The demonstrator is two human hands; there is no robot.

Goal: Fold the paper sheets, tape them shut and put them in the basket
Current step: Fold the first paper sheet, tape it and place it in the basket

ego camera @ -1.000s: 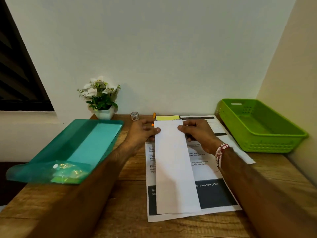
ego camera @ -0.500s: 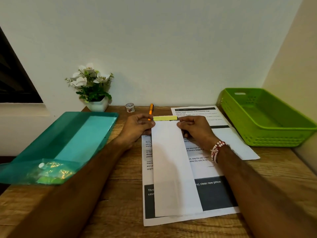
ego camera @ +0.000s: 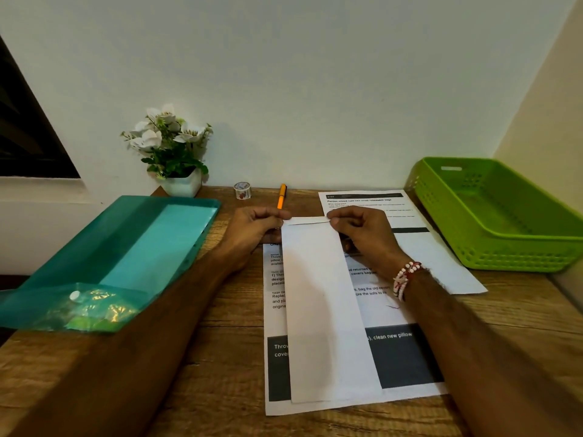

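A long white folded paper sheet lies lengthwise on top of a printed sheet in the middle of the wooden table. My left hand pinches its far left corner and my right hand pinches its far right corner, fingers curled. A narrow strip at the far end is turned over between my hands. The green basket stands at the right, holding nothing I can see. A small tape roll sits by the wall beyond my left hand.
A second printed sheet lies between my right hand and the basket. An orange pen lies near the tape roll. A teal plastic folder covers the table's left side. A white flower pot stands at the back wall.
The yellow strip seen at the sheet's far end is no longer visible; a white turned-over edge shows there. Both hands stay at the far corners. The camera has moved closer.
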